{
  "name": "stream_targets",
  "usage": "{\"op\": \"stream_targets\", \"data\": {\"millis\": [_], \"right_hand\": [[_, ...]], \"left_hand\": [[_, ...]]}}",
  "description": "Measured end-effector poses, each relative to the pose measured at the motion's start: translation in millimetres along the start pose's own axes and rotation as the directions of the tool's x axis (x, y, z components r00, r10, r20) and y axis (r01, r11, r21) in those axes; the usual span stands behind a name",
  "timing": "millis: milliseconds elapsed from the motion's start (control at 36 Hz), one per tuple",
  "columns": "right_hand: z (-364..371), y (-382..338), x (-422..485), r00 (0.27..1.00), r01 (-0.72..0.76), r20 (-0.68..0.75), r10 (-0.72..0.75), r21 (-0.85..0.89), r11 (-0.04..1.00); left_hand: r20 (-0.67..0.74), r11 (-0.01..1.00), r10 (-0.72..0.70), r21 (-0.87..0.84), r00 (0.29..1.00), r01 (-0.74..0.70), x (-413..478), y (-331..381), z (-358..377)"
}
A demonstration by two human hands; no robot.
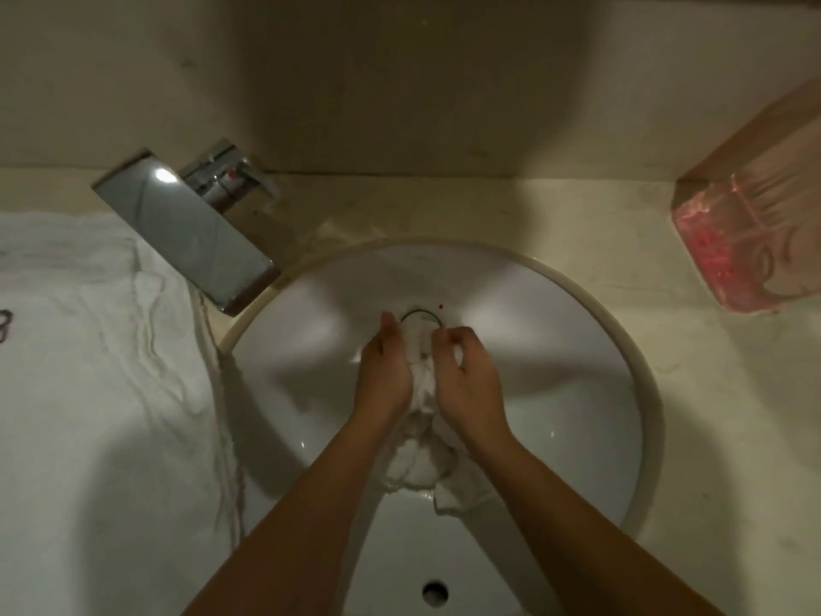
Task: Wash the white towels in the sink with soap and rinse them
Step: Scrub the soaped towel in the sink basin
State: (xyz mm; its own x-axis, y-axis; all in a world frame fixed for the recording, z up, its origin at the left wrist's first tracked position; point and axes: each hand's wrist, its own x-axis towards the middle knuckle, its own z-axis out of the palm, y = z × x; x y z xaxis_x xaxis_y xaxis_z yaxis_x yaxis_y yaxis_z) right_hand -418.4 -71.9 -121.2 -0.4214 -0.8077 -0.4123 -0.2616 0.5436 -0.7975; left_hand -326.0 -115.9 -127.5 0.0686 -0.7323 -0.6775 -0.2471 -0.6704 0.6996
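A small white towel point(422, 460) is bunched up over the middle of the round white sink point(577, 349), just in front of the drain point(422, 317). My left hand point(384, 371) grips the cloth from the left side. My right hand point(466, 380) grips it from the right, fingers curled over its top. The towel's lower part hangs crumpled between my wrists. A larger white towel point(89, 371) lies spread on the counter to the left of the sink.
A chrome faucet point(191, 233) with a flat spout reaches over the sink's left rim; no water is seen running. A clear dispenser with pink soap point(746, 242) hangs at the right. The beige counter point(733, 437) surrounds the basin. An overflow hole point(435, 591) sits near me.
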Motion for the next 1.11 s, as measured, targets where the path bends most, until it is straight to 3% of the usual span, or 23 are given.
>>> {"op": "stream_targets", "data": {"millis": [83,139,250,361,444,500,556,694,833,917,1000,1056,1111], "right_hand": [[-3.0,-0.1,24.8,0.974,-0.157,-0.125,0.186,0.213,0.964],[-3.8,-5.2,26.6,0.963,-0.185,-0.125,0.237,0.329,0.926],[-1.4,-16.9,-18.2,0.986,-0.167,0.024,0.166,0.229,0.959],[-7.7,-12.9,4.5,0.972,-0.175,-0.105,0.209,0.27,0.947],[-5.3,-20.6,13.1,0.961,-0.176,-0.14,0.237,0.349,0.921],[0.3,-23.2,-6.6,0.982,-0.147,-0.067,0.174,0.296,0.944],[0.6,-28.3,-20.3,0.989,-0.144,-0.003,0.151,0.29,0.946],[-5.0,-27.0,22.8,0.962,-0.194,-0.127,0.243,0.315,0.929],[7.0,-25.8,-20.9,0.981,-0.184,-0.006,0.196,0.318,0.93],[4.9,-22.2,-13.7,0.987,-0.13,-0.058,0.152,0.277,0.952],[1.5,-15.9,21.7,0.982,-0.139,-0.107,0.157,0.162,0.977],[-2.1,-6.6,39.5,0.985,-0.129,-0.105,0.135,0.063,0.99],[-11.0,1.9,48.4,0.989,-0.091,-0.123,0.086,-0.035,0.995]], "left_hand": [[0.096,0.998,0.023,0.052,0.995,-0.028,-16.0,3.3,9.0],[0.078,0.991,0.085,0.094,0.993,-0.093,-21.4,4.7,9.6],[-0.091,1.0,-0.003,0.005,0.996,0.004,1.4,3.7,-1.3],[0.013,0.999,0.014,0.044,1.0,-0.015,-9.7,3.9,12.3],[-0.013,0.994,0.105,0.043,0.994,-0.104,-14.1,13.7,14.8],[-0.098,0.997,0.059,-0.043,0.993,-0.063,-0.7,20.8,8.3],[-0.092,0.998,0.009,-0.058,0.996,-0.014,7.7,19.0,4.1],[0.007,0.999,0.025,-0.044,1.0,-0.024,-10.5,8.5,17.3],[-0.143,1.0,0.001,-0.022,0.99,-0.004,4.8,18.2,0.6],[-0.012,0.997,0.035,0.064,0.999,-0.034,1.9,16.4,3.0],[0.089,0.972,-0.101,-0.202,0.991,0.117,-8.5,4.3,4.4],[0.173,0.957,-0.14,-0.227,0.975,0.178,-10.4,-2.9,0.9],[0.119,0.962,-0.137,-0.22,0.983,0.161,-6.2,-3.4,-13.0]]}}
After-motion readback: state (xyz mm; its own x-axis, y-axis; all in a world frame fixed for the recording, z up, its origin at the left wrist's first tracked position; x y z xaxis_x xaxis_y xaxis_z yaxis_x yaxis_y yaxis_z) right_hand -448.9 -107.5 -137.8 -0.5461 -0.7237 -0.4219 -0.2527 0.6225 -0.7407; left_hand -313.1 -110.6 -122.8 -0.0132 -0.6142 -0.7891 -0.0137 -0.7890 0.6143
